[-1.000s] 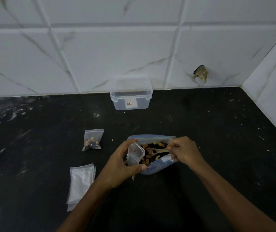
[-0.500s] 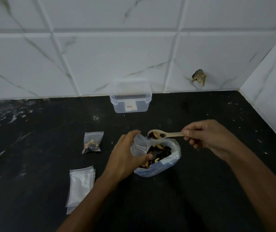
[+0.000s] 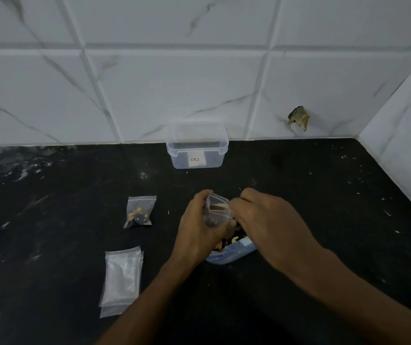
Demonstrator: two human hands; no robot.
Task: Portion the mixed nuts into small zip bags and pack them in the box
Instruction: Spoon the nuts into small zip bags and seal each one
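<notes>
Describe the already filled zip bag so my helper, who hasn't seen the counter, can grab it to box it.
On the black counter, look left of the two hands, toward the tiled wall. The filled zip bag lies flat there, beyond the stack of empty bags. Unlike those, it shows nuts bunched at its bottom.

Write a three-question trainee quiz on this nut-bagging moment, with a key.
1. True or false: the clear box at the wall already holds filled bags.
2. Which hand grips the small zip bag being filled?
3. How many filled bags lie on the counter: A) none B) one C) three

Key: 1. False; no bags show inside. 2. The left hand; the right hand tips the spoon into it. 3. B.
</notes>
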